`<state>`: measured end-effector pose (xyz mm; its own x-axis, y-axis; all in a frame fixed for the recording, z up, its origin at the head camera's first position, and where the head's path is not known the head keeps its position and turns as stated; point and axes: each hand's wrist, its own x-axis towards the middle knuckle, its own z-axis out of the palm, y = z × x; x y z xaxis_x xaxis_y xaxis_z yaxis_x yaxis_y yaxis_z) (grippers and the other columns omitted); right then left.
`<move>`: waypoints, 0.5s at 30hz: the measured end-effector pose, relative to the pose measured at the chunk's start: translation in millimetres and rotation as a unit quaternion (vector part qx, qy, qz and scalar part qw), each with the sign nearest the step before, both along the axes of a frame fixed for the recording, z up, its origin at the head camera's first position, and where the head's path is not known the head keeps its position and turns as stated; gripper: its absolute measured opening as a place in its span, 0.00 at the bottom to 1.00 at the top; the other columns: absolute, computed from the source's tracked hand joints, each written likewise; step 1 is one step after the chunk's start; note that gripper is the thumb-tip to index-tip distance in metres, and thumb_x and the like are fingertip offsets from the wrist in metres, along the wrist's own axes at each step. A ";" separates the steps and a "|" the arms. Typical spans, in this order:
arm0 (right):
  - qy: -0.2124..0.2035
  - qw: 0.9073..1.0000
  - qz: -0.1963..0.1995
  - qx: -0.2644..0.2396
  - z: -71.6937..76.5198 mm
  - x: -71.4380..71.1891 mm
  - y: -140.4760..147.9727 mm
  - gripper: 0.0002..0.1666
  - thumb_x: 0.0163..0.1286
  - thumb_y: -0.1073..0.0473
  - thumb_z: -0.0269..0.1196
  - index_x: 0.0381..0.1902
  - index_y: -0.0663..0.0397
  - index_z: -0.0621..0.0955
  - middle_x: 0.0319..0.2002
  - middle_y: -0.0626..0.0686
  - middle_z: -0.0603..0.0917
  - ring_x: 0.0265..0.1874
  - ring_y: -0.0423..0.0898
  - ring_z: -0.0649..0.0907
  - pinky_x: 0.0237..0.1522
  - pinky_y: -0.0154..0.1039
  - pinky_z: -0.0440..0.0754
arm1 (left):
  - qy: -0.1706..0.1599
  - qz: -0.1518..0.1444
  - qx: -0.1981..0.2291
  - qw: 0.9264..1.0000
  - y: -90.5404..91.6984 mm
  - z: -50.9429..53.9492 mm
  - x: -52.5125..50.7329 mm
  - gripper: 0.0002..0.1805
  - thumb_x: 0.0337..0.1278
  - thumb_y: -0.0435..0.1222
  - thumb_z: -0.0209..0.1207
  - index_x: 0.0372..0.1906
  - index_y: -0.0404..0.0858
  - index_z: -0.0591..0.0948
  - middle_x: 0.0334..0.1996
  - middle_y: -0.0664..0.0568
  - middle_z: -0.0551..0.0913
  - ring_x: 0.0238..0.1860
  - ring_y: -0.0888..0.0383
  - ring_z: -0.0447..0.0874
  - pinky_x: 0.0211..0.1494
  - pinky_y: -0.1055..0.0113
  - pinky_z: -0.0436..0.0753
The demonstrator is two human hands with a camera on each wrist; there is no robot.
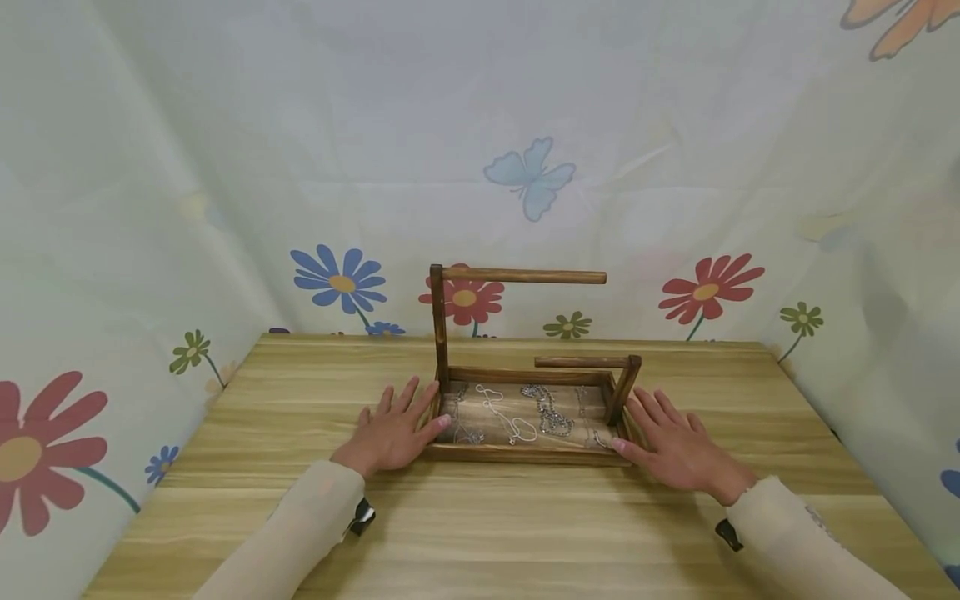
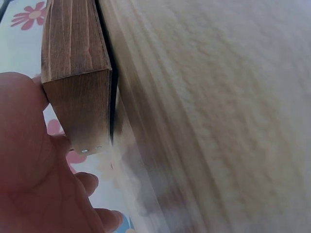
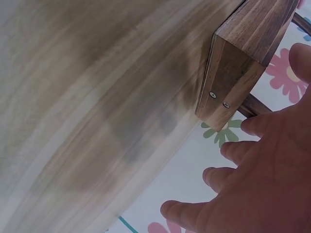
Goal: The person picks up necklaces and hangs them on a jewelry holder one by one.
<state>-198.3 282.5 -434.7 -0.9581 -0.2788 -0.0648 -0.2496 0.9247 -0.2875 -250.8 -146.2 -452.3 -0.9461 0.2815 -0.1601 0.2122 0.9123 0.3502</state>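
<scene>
A brown wooden tray (image 1: 525,455) with a tall post and bar (image 1: 525,275) at its left and a shorter post and bar (image 1: 581,362) at its right stands on the table. Several silvery chains lie inside, among them a white one (image 1: 517,429) and a thicker one (image 1: 553,417). The left hand (image 1: 393,429), fingers spread, touches the tray's left end, thumb over the rim. At the right end is the right hand (image 1: 678,446), its fingers also spread, thumb at the corner. The wrist views show the tray's ends (image 2: 80,104) (image 3: 231,77) beside the left palm (image 2: 34,165) and right palm (image 3: 262,174).
The wood-grain table (image 1: 525,533) reaches back to a pale cloth (image 1: 637,100) printed with flowers and butterflies. Dark clips or straps (image 1: 362,517) (image 1: 728,535) show beneath both sleeves.
</scene>
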 end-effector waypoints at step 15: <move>-0.005 1.000 0.002 0.001 -5.4 0.6 1.7 0.49 0.79 0.32 0.52 0.82 0.60 0.60 0.84 0.66 0.53 0.82 0.72 0.51 0.69 0.84 0.51 | -0.004 0.002 0.013 1.000 0.4 -3.4 1.5 0.43 0.76 0.68 0.36 0.86 0.56 0.47 0.87 0.46 0.43 0.84 0.27 0.38 0.76 0.19 0.42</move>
